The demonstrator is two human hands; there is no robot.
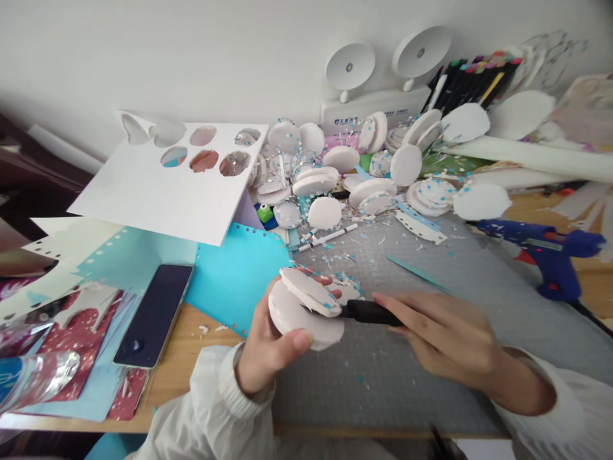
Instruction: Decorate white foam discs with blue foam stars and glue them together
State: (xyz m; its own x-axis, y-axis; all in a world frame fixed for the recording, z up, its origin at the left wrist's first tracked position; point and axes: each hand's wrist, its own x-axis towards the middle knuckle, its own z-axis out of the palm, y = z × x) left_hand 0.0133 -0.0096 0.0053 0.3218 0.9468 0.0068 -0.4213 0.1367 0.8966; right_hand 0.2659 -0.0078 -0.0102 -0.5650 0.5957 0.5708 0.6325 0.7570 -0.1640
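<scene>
My left hand [272, 351] is closed around white round discs, thumb at the front edge. The larger white disc [299, 319] lies below, and a smaller thick disc [309, 291] sits tilted over it. Behind them, a disc edged with blue bits [345, 289] shows in part. My right hand [445, 332] grips a black-handled tool [371, 312], fingers stretched along the handle. Its tip goes in between the two front discs, so I cannot make out what kind of tool it is.
Several white discs with blue bits [316, 182] are heaped at the back of the grey cutting mat [383, 377]. A blue glue gun [550, 249] lies right. To the left are a phone [156, 313], cyan paper [234, 268], white card with cut-out holes [158, 185] and a clear bottle [43, 380].
</scene>
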